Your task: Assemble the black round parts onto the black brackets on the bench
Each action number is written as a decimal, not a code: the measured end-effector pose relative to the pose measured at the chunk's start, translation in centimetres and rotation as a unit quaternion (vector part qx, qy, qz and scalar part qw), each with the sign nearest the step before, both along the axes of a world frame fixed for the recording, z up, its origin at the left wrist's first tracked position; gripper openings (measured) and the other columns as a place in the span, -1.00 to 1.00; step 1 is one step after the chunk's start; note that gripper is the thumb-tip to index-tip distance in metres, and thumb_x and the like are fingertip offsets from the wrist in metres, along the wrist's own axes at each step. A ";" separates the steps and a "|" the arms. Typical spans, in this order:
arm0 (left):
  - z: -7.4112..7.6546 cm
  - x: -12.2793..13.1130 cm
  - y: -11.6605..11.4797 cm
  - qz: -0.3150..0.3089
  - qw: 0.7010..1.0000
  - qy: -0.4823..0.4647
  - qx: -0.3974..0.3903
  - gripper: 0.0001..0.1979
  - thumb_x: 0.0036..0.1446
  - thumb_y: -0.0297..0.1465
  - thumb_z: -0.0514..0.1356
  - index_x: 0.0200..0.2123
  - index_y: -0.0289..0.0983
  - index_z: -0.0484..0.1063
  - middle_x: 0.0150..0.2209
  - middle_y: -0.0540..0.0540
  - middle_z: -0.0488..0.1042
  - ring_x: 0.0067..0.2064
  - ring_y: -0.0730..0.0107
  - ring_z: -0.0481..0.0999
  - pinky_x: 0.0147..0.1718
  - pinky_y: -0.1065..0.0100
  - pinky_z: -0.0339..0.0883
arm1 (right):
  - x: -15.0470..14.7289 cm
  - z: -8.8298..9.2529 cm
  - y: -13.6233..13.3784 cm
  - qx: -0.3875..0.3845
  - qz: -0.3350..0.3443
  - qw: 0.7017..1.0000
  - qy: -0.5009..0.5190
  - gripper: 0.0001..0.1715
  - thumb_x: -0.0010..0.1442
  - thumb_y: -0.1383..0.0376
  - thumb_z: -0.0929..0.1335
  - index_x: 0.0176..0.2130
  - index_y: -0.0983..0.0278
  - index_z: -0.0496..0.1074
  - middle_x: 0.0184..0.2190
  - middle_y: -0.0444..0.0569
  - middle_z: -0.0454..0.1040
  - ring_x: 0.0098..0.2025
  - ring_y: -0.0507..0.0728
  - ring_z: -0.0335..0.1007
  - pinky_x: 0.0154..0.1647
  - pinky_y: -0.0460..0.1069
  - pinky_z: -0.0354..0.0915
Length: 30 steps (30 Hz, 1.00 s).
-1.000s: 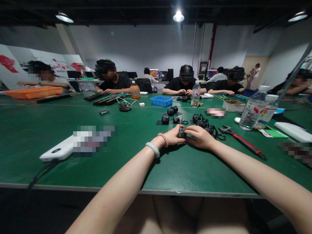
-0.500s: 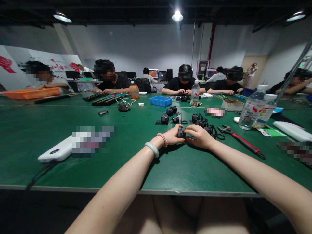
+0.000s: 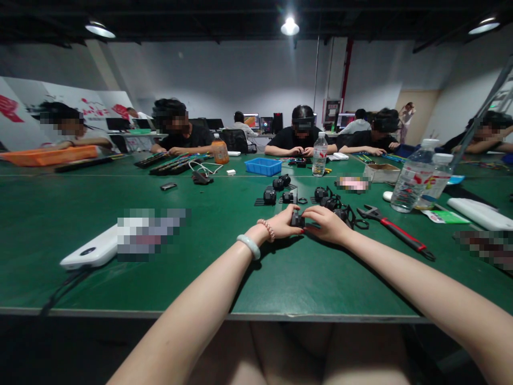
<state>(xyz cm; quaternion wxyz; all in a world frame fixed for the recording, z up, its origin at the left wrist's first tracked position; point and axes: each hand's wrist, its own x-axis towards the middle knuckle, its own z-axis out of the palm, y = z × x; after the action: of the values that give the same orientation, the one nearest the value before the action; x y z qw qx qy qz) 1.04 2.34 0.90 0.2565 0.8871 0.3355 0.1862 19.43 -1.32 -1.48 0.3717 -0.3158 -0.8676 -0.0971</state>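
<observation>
Between my two hands is a small black part [image 3: 297, 220], blocky and dark, its lower side partly hidden by fingers. My left hand [image 3: 282, 222], with a bead bracelet and a pale bangle at the wrist, grips it from the left with thumb and fingers. From the right, the bent fingers of my right hand [image 3: 325, 223] press on the same part. Just beyond are several similar black parts [image 3: 270, 197] with thin flat plates. More black pieces [image 3: 321, 194] and a black ring [image 3: 362, 224] lie close to my right hand.
An adjustable wrench [image 3: 395, 231] with red and black handle lies to the right, near water bottles [image 3: 412, 179]. A white power bank [image 3: 90, 251] with a cable lies left. A blue tray [image 3: 263, 167] stands further back. Several people sit across the green table [image 3: 192, 283].
The whole view has shifted very slightly. Both hands stay at the black part, with hardly any visible finger movement.
</observation>
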 end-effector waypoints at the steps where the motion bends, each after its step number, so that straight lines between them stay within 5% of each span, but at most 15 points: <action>1: 0.0 0.0 0.0 -0.001 1.000 0.002 0.001 -0.34 -0.24 -0.27 0.20 -0.04 -0.30 0.02 -0.22 -0.11 0.29 -0.23 0.30 0.34 -0.24 0.31 0.21 | 0.0 0.0 0.0 -0.004 0.002 1.000 0.003 -0.67 -0.04 0.33 0.28 -0.19 0.27 0.28 -0.23 0.04 0.34 -0.17 0.11 0.24 -0.18 0.03 0.23; 30: 0.1 0.0 0.1 -0.003 1.000 0.021 0.006 -0.33 -0.22 -0.25 0.18 -0.02 -0.31 -0.01 -0.19 -0.14 0.27 -0.21 0.29 0.33 -0.24 0.29 0.22 | 0.1 0.0 -0.2 -0.086 0.001 0.994 0.063 -0.63 0.00 0.26 0.27 -0.14 0.29 0.29 -0.21 0.03 0.37 -0.15 0.09 0.28 -0.12 0.03 0.23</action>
<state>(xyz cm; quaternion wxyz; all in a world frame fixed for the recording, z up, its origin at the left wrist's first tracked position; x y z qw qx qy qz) 1.01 2.46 0.95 0.2449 0.8933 0.3369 0.1688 19.55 -1.50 -1.43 0.3970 -0.3508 -0.8481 -0.0017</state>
